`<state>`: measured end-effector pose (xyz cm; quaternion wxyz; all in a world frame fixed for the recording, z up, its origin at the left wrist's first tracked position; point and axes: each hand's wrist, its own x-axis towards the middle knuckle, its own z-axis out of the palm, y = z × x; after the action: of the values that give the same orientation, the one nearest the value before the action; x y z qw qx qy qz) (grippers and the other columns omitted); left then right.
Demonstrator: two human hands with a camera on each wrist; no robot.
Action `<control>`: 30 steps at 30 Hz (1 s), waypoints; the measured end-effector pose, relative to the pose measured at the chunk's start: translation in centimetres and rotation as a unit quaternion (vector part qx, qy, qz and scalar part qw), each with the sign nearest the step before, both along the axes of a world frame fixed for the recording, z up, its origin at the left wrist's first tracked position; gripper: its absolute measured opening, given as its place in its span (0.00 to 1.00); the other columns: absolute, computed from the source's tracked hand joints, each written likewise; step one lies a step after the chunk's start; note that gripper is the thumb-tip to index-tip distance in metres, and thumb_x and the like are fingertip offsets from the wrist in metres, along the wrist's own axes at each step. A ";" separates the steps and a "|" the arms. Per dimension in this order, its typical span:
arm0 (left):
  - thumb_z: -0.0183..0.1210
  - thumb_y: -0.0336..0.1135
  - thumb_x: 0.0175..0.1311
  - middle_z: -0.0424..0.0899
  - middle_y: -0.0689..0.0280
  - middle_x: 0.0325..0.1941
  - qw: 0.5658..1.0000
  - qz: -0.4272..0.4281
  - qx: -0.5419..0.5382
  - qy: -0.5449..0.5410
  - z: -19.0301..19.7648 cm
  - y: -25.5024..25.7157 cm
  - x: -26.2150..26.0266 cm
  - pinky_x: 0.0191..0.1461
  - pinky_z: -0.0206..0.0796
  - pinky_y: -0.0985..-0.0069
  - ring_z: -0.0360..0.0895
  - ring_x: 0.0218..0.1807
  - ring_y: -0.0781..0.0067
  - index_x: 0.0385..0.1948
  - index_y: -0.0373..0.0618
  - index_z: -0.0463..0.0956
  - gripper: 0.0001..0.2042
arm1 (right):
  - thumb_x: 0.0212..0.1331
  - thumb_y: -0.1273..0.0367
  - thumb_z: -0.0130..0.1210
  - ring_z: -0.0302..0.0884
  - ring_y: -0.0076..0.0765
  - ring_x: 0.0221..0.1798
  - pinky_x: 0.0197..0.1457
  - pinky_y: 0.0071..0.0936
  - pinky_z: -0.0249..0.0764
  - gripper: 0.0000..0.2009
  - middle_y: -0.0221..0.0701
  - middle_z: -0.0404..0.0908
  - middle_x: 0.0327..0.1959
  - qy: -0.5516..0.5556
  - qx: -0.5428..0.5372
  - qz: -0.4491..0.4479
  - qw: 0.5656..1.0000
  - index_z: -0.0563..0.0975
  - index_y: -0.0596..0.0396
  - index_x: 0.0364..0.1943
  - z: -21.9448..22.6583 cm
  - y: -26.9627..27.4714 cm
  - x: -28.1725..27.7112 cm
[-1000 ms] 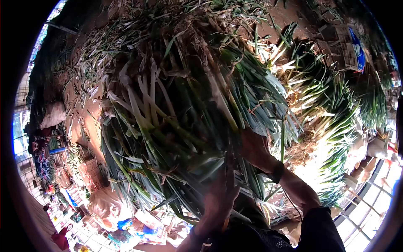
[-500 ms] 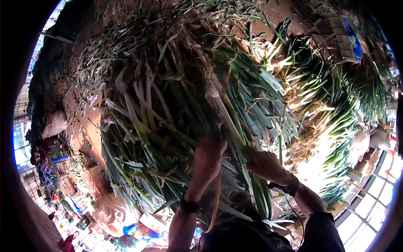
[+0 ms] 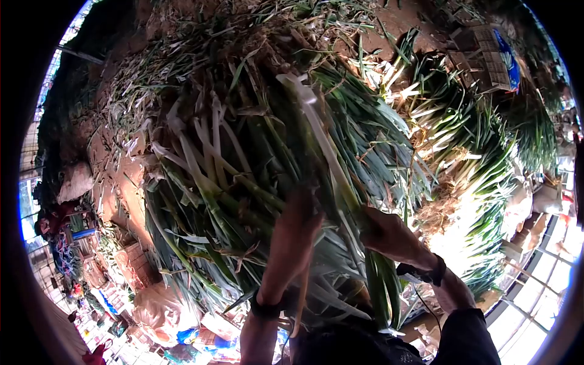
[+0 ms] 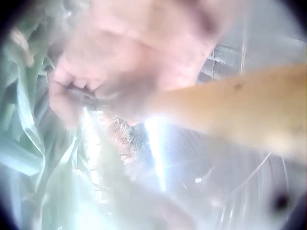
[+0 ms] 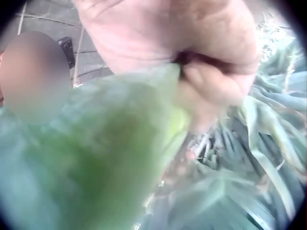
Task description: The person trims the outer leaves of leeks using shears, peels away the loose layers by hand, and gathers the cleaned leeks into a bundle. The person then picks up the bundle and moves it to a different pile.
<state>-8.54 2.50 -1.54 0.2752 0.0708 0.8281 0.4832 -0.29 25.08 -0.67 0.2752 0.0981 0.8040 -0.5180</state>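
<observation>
A leek [image 3: 325, 143] with a thick white stem slants across the pile in the head view, its white end away from me. My right hand [image 3: 389, 234] grips it at the green part, and its leaves [image 3: 383, 289] hang toward my body. In the right wrist view the fingers [image 5: 211, 81] curl round broad green leaves [image 5: 105, 139]. My left hand [image 3: 295, 231], blurred, is left of the stem and holds a tool with a pale wooden handle [image 4: 240, 110]. The tool's working end is hidden by blur.
A big heap of leeks [image 3: 243, 188] lies under both hands. Another row of leeks [image 3: 468, 158] is at the right, with a plastic crate [image 3: 491, 58] beyond. Trimmed leaves [image 3: 164, 79] litter the ground farther off. A pale sack [image 3: 164, 310] lies at lower left.
My left hand has risen from near my body to beside the leek's stem. The right hand has shifted slightly right and toward me with the leek, whose white end now shows more plainly.
</observation>
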 end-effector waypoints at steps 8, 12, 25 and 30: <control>0.51 0.42 0.67 0.81 0.56 0.51 0.959 0.177 -0.040 0.217 7.0 -12.7 5.9 0.31 0.65 0.80 0.75 0.31 0.77 0.70 0.31 0.61 0.32 | 0.58 0.66 0.62 0.82 0.54 0.41 0.44 0.47 0.79 0.30 0.50 0.79 0.47 0.356 -0.179 0.012 0.917 0.66 0.68 0.63 5.1 -14.6 -6.1; 0.49 0.48 0.67 0.82 0.54 0.50 0.924 0.313 -0.050 0.213 10.0 -14.0 6.6 0.33 0.68 0.79 0.79 0.34 0.72 0.69 0.31 0.63 0.33 | 0.61 0.61 0.60 0.81 0.59 0.43 0.45 0.49 0.79 0.31 0.50 0.77 0.52 0.304 -0.116 0.094 0.941 0.66 0.67 0.63 2.3 -20.5 -6.7; 0.64 0.31 0.56 0.79 0.56 0.47 0.997 0.045 0.050 0.023 4.8 -3.8 7.5 0.40 0.70 0.75 0.76 0.38 0.72 0.69 0.31 0.61 0.36 | 0.57 0.66 0.60 0.80 0.54 0.43 0.43 0.50 0.75 0.25 0.44 0.79 0.48 0.242 0.338 0.025 0.909 0.72 0.54 0.60 -14.3 0.5 -7.3; 0.64 0.34 0.56 0.78 0.53 0.47 0.997 -0.027 0.044 0.054 4.5 -3.0 8.4 0.44 0.71 0.67 0.78 0.39 0.61 0.64 0.33 0.66 0.32 | 0.51 0.65 0.68 0.83 0.36 0.44 0.46 0.33 0.78 0.28 0.41 0.84 0.46 0.030 0.189 -0.001 0.982 0.75 0.61 0.57 -5.3 3.4 -8.2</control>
<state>-0.09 -0.49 2.95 0.2394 0.1310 0.8173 0.5075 -8.50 28.52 -5.98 0.2268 0.1338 0.8950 -0.3600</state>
